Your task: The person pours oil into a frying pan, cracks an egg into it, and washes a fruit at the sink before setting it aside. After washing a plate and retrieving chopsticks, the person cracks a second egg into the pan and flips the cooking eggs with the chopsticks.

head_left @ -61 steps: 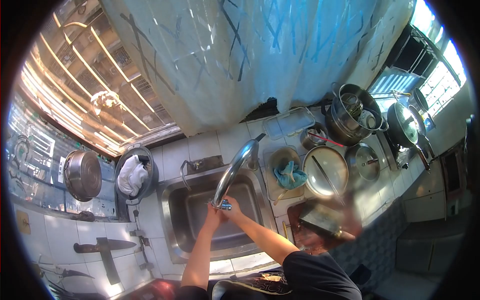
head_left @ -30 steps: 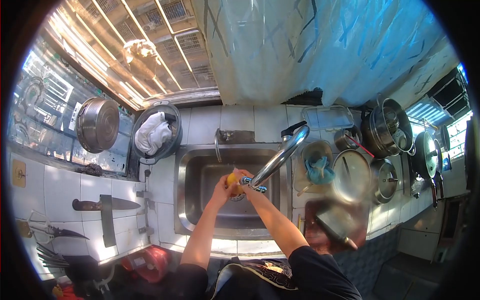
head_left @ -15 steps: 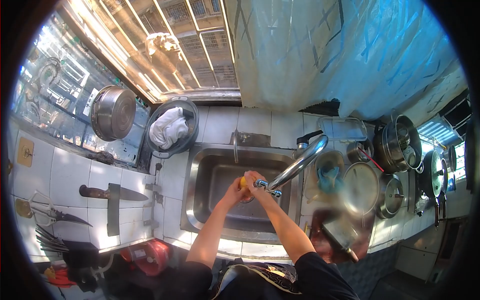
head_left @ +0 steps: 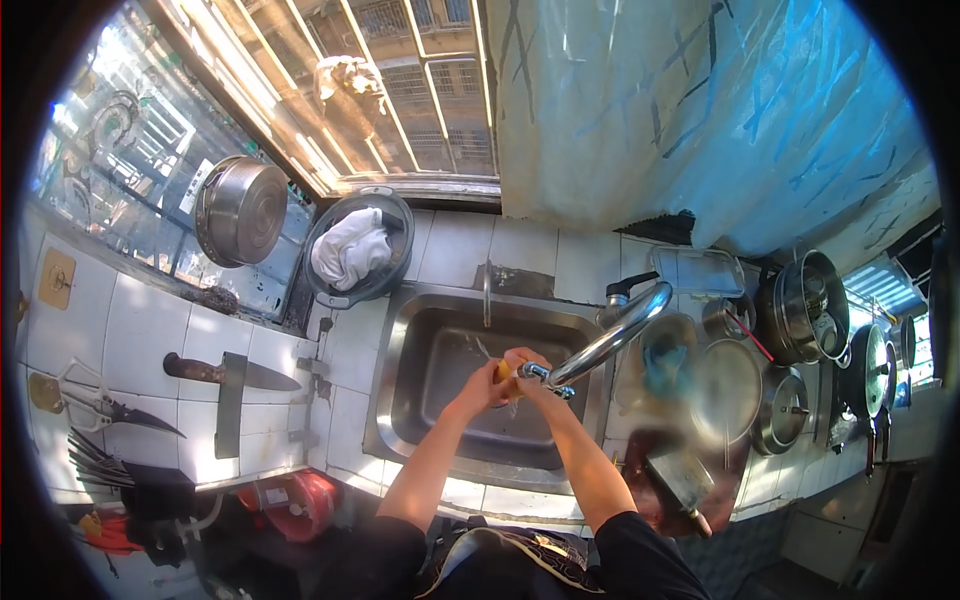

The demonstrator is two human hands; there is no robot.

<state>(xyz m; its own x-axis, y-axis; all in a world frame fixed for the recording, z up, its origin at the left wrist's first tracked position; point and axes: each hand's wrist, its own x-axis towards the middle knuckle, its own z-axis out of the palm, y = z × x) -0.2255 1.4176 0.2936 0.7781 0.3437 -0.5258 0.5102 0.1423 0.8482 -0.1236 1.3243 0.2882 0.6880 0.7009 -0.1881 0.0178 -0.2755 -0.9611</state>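
Over the steel sink my two hands meet under the spout of the curved chrome tap. My left hand is closed around a small yellow thing, mostly covered by fingers, so its kind does not show. A thin pale sliver sticks up beside it; whether it is part of the thing or water, I cannot tell. My right hand presses against the same yellow thing from the other side, its fingers partly behind the tap head. Water runs down below the hands.
A grey basin with a white cloth stands back left. Right of the sink are a round lid, several pots and a cleaver on a dark red board. A knife hangs on the left wall strip.
The view has shifted slightly, so the scene sits a little further right. Both hands stay together at the tap with the yellow thing; a thin pale sliver now shows above the left hand.
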